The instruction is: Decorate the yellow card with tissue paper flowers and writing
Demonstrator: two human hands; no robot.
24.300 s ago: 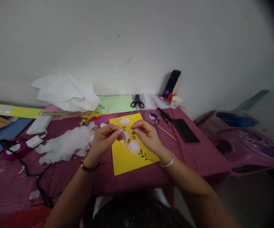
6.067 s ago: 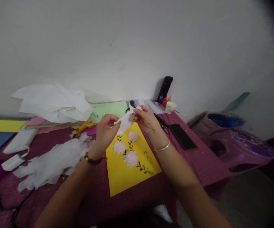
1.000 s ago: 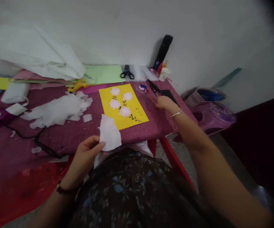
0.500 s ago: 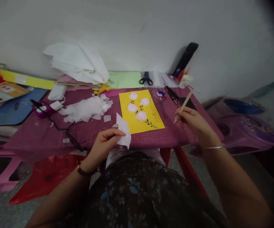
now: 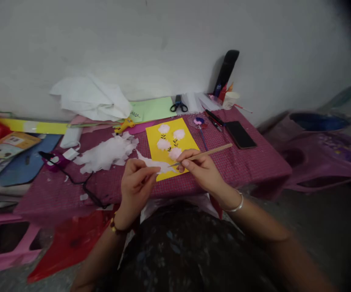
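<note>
The light is dim, the edges seemingly smeared, the upper right corner black

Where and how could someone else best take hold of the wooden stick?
Probably by the wider, exposed end of the wooden stick, coming from the person's right. That end juts past the right hand toward the phone, while the fingers cover the middle and the narrow tip lies at the white paper.

Maroon cloth-covered table (image 5: 263, 164): yellow card (image 5: 185, 144), white paper heap (image 5: 108, 153), black phone (image 5: 240, 134), purple device (image 5: 54, 162).
</note>
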